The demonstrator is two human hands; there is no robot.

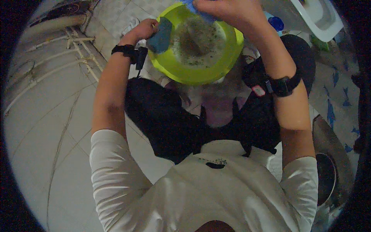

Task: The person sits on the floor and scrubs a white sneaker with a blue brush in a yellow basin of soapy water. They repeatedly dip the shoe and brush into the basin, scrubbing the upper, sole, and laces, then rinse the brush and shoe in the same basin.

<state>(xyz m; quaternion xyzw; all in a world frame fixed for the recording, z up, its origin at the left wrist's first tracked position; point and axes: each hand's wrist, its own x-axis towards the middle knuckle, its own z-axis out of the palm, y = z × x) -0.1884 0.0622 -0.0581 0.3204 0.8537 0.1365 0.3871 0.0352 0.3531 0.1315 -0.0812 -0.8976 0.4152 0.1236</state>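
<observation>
A lime-green plastic basin (200,76) holds cloudy, foamy water (203,43) in front of my knees. My left hand (147,29) grips the edge of a flat blue-grey piece (162,36) at the basin's left rim; its exact kind cannot be told. Over the far right rim, my right hand (226,10) is closed on a blue cloth (192,5), which hangs partly into the basin. The cloth's upper part lies beyond the picture's edge.
A white plastic tub (324,32) stands at the upper right, near a blue-capped container (276,23). White crumpled cloth (130,26) lies left of the basin. Pale pipes or rails (84,49) run along the left. A dark round vessel (326,178) is at the lower right.
</observation>
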